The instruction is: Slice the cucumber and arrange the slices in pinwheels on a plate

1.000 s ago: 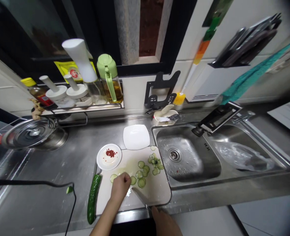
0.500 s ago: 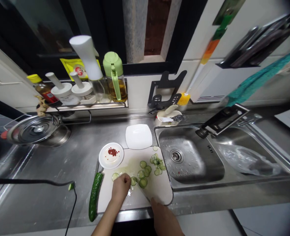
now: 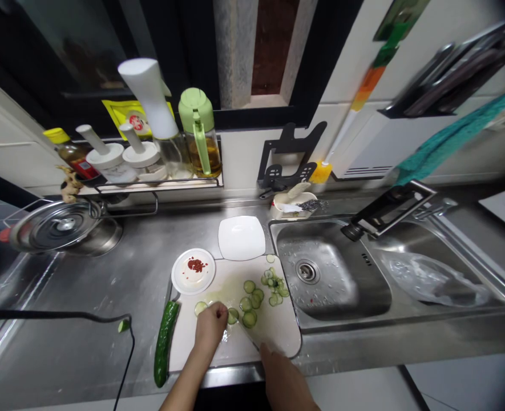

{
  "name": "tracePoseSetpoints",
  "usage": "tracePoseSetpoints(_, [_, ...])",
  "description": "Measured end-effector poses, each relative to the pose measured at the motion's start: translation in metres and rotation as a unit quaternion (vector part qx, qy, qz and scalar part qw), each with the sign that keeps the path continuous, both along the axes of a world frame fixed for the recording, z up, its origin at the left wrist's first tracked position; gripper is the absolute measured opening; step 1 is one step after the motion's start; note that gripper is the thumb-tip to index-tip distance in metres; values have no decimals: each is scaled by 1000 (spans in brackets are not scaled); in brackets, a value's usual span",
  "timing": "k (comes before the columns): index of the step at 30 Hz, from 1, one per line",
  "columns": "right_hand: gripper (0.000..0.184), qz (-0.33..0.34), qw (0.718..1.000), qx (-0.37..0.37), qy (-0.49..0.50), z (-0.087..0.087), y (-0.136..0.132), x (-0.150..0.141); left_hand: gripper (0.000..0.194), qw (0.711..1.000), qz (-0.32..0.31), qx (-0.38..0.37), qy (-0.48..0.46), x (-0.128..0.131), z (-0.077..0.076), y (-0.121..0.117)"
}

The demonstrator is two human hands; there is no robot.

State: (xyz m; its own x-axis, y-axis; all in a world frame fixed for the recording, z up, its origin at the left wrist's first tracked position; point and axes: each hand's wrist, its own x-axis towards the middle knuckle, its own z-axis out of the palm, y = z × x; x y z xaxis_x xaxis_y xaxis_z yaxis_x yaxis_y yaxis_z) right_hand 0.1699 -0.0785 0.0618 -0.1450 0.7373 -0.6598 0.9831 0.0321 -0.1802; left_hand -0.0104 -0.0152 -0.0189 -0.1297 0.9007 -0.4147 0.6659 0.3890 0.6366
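Note:
My left hand (image 3: pixel 211 324) is closed over the white cutting board (image 3: pixel 188 342), fingertips curled together; whatever they may pinch is hidden. A cucumber slice (image 3: pixel 233 315) lies just right of those fingers, and another slice (image 3: pixel 200 308) to their left. My right hand (image 3: pixel 283 374) is wrapped around a knife (image 3: pixel 249 338), whose pale blade points up and left across the board and blends into it. Beyond the blade are several overlapping cucumber slices (image 3: pixel 249 318), with a further heap of slices (image 3: pixel 273 282) near the right edge. A whole cucumber (image 3: pixel 165 342) rests along the board's left edge.
Behind the board are a round plate with red bits (image 3: pixel 193 283) and a square white plate (image 3: pixel 241 237). The sink (image 3: pixel 342 285) adjoins on the right. A black cable (image 3: pixel 51 315) and a cucumber end (image 3: pixel 124 325) are at left. Bottles line the rack (image 3: pixel 162 184).
My right hand with the knife has shifted slightly to the left. My left hand and the slices stay in about the same place.

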Motion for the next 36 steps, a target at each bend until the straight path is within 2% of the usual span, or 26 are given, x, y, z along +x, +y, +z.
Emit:
tracePoseSetpoints(6, [59,-15,999,-48,-3,11,8,-5,19,1000,-1,-7,3,0,1,1])
tracePoseSetpoints(10, [58,-24,998,-52,12,14,12,-9,19,1000,-3,-17,6,1,2,2])
tracePoseSetpoints(18, [57,-49,996,-72,21,7,-2,2,17,1000,4,-25,1,2,6,2])
tracePoseSetpoints(24, [65,-74,992,-105,15,-9,-19,18,18,1000,2,-3,-7,1,6,-2])
tracePoseSetpoints(29, [65,-72,993,-86,29,-16,-24,20,22,998,49,28,19,-19,14,-7])
tracePoseSetpoints(32, [63,-80,992,-96,26,-13,-22,20,23,995,93,24,38,-37,18,-8])
tracePoseSetpoints(36, [62,-81,991,-100,37,-8,-19,21,21,990,121,12,68,-53,21,-7])
